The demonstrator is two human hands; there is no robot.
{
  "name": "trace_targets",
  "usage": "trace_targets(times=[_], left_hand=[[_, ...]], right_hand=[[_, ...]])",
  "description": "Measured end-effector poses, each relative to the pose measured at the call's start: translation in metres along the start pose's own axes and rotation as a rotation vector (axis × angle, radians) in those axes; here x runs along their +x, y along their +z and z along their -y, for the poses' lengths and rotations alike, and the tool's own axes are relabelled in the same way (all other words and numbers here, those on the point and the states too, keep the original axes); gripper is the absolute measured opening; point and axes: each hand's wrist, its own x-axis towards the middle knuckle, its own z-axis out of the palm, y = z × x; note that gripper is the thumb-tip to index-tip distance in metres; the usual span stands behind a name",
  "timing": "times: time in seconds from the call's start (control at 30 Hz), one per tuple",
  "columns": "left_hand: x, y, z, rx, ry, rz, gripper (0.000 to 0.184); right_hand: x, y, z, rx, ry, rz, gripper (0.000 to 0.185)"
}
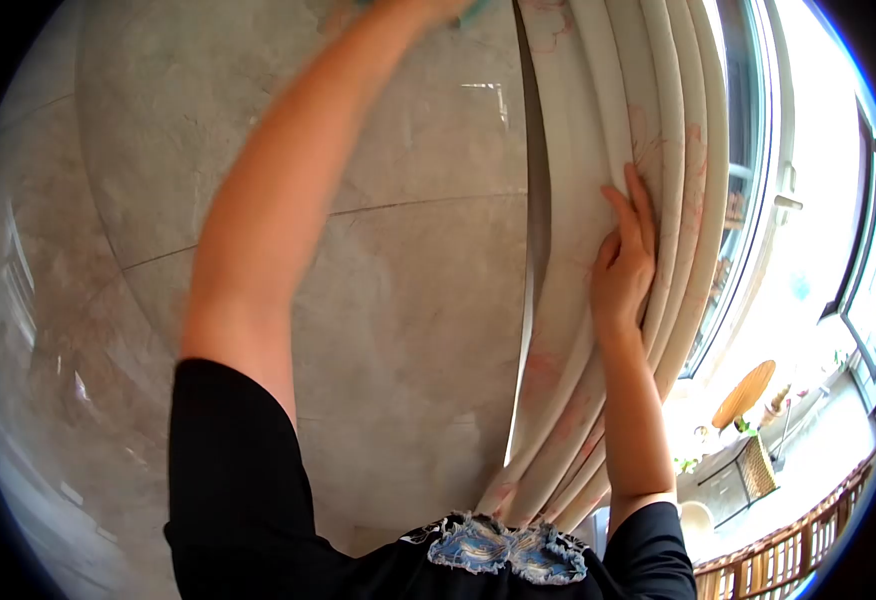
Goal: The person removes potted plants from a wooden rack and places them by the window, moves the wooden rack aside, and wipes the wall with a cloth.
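My left arm stretches up across a grey stone-look tiled wall. At the top edge of the view my left hand is mostly cut off and blurred. Bits of a teal cloth show on both sides of it, against the wall; its fingers are out of sight. My right hand lies against a beige curtain with pale red flower outlines. Its visible fingers are stretched upward along a fold, and its thumb is apart from them. The curtain hangs in gathered folds, with a narrow dark gap between its left edge and the wall.
Bright window frames stand right of the curtain. At lower right are a round woven fan-like piece, a wicker basket on a dark stand, green plants and a slatted brown wooden or rattan edge. Light reflects off the wall at left.
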Motion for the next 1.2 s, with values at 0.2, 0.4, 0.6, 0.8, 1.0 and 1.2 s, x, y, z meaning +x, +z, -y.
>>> trace_targets(times=[0.2, 0.4, 0.6, 0.8, 1.0, 1.2], left_hand=[[-0.198, -0.004, -0.135, -0.336, 0.097, 0.360, 0.093], [-0.385, 0.007, -0.202, -0.673, 0.415, 0.570, 0.072], [-0.271, -0.039, -0.049, -0.217, 0.271, 0.410, 0.089], [-0.252, -0.123, 0.157, 0.272, -0.057, 0.074, 0.059], [-0.380, -0.191, 0.287, 0.271, -0.594, -0.025, 0.078], [-0.358, -0.172, 0.236, 0.420, -0.810, -0.124, 0.082]], right_hand=[[-0.048, -0.017, 0.009, -0.137, 0.131, 0.106, 0.059], [-0.100, -0.028, 0.005, -0.160, 0.231, 0.187, 0.059], [-0.125, -0.010, 0.048, -0.199, 0.313, 0.236, 0.047], [-0.142, 0.016, 0.054, -0.319, 0.345, 0.260, 0.049], [-0.156, 0.045, 0.029, -0.258, 0.327, 0.174, 0.053], [-0.162, 0.050, 0.037, -0.167, 0.327, 0.112, 0.052]])
